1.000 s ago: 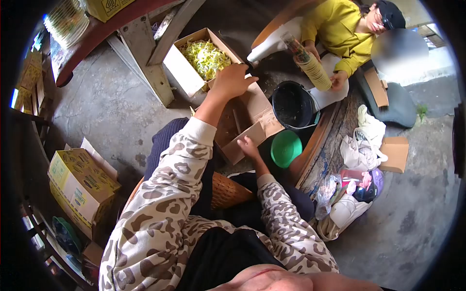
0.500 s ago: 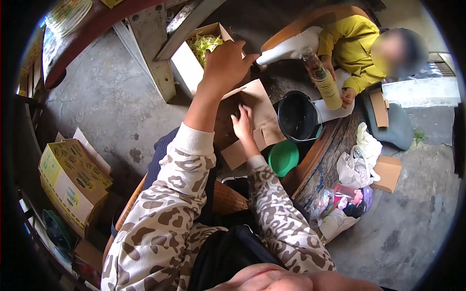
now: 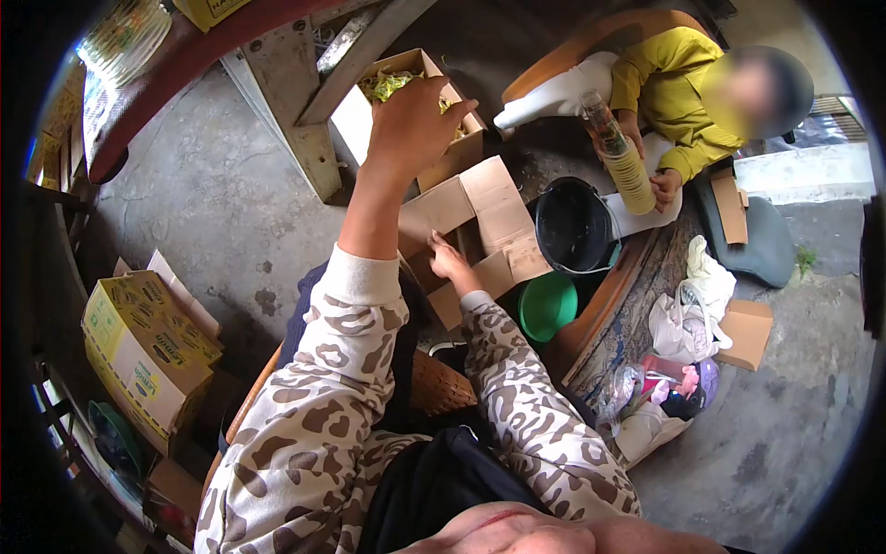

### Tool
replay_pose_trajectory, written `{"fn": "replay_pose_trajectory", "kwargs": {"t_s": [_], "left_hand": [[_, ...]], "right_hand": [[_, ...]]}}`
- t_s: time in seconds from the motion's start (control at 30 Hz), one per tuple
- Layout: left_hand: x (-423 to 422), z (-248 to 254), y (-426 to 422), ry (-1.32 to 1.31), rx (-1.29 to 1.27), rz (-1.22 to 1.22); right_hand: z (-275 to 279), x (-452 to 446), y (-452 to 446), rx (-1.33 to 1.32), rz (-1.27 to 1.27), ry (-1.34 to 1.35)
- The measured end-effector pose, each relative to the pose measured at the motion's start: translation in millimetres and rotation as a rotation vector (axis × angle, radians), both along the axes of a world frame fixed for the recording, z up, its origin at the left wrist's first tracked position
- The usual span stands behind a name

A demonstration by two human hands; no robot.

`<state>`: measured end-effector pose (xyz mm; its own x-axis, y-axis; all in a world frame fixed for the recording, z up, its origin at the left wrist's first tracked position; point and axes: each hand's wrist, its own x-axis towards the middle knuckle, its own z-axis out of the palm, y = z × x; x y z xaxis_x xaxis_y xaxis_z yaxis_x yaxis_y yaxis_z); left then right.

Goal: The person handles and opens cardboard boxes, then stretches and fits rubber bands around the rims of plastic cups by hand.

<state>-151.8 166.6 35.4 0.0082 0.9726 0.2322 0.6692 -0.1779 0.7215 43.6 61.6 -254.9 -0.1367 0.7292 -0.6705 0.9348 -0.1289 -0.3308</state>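
My left hand (image 3: pixel 411 125) is above a cardboard box (image 3: pixel 429 171) holding yellow-green shredded-looking strips (image 3: pixel 386 85). Its thumb stands apart from the bent fingers, and nothing shows in its grasp. Below it, my right hand (image 3: pixel 449 261) is at the opening of a second carton (image 3: pixel 498 198), whose flaps are folded outward. The right thumb points up, away from the other fingers; their tips are partly lost in shadow, and whether they touch the carton is unclear.
A black bucket (image 3: pixel 570 226) and green basin (image 3: pixel 547 307) stand right of the carton. Across from me, a person in a yellow top (image 3: pixel 678 88) holds stacked clear cups (image 3: pixel 620 157). A lemon-printed box (image 3: pixel 148 355) lies left; bags (image 3: pixel 688 319) lie right. A wooden table leg (image 3: pixel 286 102) rises nearby.
My left hand has shifted slightly left and its fingers are more bent. My right hand has moved down at the carton, and a flap on the carton's far left side now shows more fully.
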Motion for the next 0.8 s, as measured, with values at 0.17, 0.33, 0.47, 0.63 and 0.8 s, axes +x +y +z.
{"fn": "replay_pose_trajectory", "kwargs": {"t_s": [0.17, 0.33, 0.47, 0.63, 0.8], "left_hand": [[-3.4, -6.6, 3.4, -0.002, 0.007, -0.011], [-3.0, -4.8, 0.7, 0.033, -0.009, -0.002], [-5.0, -4.6, 0.5, 0.041, -0.039, -0.024], [-6.7, -3.6, -0.2, 0.037, -0.035, -0.009], [-2.0, -2.2, -3.8, 0.041, -0.011, -0.008]], "right_hand": [[15.6, -8.5, -5.2, 0.161, -0.164, 0.239], [41.8, -26.1, -30.2, 0.09, 0.002, 0.459], [11.7, -11.0, -46.6, 0.257, 0.026, 0.344], [-14.9, 6.7, -52.8, 0.461, -0.273, 0.221], [-27.0, 24.9, -60.1, 0.537, -0.464, -0.005]]}}
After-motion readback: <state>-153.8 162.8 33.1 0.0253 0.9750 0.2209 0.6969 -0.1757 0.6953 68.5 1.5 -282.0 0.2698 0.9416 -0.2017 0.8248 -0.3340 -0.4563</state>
